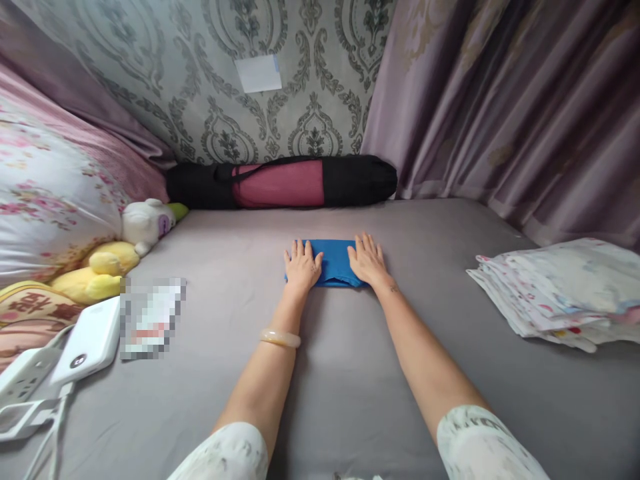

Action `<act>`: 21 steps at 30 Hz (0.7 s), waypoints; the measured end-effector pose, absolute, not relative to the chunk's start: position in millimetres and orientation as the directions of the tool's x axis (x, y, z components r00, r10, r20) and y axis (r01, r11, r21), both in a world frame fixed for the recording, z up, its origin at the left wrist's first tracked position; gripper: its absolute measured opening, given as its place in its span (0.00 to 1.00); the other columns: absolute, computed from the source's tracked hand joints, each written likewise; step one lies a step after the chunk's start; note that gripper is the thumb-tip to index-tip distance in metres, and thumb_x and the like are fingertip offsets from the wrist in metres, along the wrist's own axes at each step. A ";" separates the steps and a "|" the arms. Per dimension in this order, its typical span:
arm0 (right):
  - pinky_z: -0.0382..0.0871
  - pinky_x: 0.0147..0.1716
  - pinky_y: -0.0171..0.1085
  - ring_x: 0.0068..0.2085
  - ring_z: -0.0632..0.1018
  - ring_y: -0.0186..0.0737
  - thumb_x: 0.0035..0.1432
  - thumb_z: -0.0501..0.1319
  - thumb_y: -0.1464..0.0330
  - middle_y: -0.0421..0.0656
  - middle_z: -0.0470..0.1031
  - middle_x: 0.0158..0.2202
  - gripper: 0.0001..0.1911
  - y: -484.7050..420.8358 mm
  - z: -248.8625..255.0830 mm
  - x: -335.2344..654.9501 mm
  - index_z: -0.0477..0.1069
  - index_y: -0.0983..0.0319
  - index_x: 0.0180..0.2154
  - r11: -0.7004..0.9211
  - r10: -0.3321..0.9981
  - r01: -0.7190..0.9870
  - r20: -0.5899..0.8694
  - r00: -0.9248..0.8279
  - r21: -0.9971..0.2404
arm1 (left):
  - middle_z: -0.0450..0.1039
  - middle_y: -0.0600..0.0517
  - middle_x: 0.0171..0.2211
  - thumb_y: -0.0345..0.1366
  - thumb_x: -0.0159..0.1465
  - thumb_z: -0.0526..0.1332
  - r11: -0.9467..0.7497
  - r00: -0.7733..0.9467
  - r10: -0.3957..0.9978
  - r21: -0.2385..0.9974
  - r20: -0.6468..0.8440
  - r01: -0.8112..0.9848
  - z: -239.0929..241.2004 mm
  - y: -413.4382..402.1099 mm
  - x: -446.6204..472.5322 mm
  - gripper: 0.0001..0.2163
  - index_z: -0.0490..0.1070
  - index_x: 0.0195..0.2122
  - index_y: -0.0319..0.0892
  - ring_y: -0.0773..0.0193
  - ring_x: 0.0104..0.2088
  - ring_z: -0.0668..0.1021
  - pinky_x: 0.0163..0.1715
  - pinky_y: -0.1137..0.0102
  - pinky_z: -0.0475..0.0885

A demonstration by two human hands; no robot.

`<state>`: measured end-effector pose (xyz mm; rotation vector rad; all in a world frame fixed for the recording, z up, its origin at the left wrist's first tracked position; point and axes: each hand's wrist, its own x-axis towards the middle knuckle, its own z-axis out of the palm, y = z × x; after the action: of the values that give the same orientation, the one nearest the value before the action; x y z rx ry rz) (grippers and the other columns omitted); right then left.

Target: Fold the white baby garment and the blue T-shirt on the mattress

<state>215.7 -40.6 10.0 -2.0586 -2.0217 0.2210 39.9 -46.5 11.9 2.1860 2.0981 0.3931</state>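
A folded blue cloth (335, 257) lies flat on the grey bed sheet (240, 313), straight ahead of me. On its left end rests my left hand (303, 267), palm down with the fingers spread. My right hand (368, 260) lies flat on the cloth's right end, its fingers also stretched out. Between the two hands the middle of the cloth shows, and a loose fold gapes a little along its near edge. The parts of the cloth under the palms are hidden.
Folded patterned fabric (560, 293) is piled at the right. A black and dark pink bag (280, 183) lies along the wall. At the left are plush toys (147, 223), a power bank (90, 340), a power strip (30, 373) with cables and a blurred packet (153, 317).
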 end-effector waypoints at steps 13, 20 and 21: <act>0.39 0.65 0.53 0.68 0.49 0.49 0.68 0.36 0.57 0.53 0.48 0.69 0.34 -39.6 4.4 218.7 0.49 0.71 0.67 -0.032 0.999 0.970 0.014 0.036 -0.240 | 0.47 0.36 0.68 0.49 0.68 0.42 -0.011 0.008 1.000 0.347 0.010 0.938 10.9 -42.4 34.3 0.31 0.51 0.66 0.32 0.46 0.68 0.52 0.63 0.46 0.46; 0.36 0.64 0.55 0.69 0.45 0.48 0.68 0.36 0.56 0.49 0.44 0.70 0.32 -30.6 22.7 172.0 0.49 0.64 0.67 0.062 0.997 0.967 0.063 -0.048 -0.246 | 0.50 0.39 0.67 0.44 0.69 0.42 0.010 -0.046 0.997 0.500 0.059 0.866 24.1 -40.3 22.6 0.26 0.55 0.65 0.37 0.51 0.68 0.53 0.64 0.47 0.46; 0.37 0.64 0.55 0.69 0.46 0.49 0.68 0.36 0.56 0.49 0.44 0.70 0.32 -29.6 21.4 165.4 0.49 0.63 0.67 0.076 0.997 0.965 0.047 -0.066 -0.252 | 0.50 0.40 0.67 0.43 0.69 0.42 0.023 -0.057 0.997 0.515 0.050 0.857 23.5 -39.7 19.4 0.26 0.54 0.65 0.37 0.52 0.68 0.54 0.64 0.47 0.46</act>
<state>165.4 -29.6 21.4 -1.9919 -2.1411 0.2270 19.4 -39.7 23.5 1.8975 1.9807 0.6001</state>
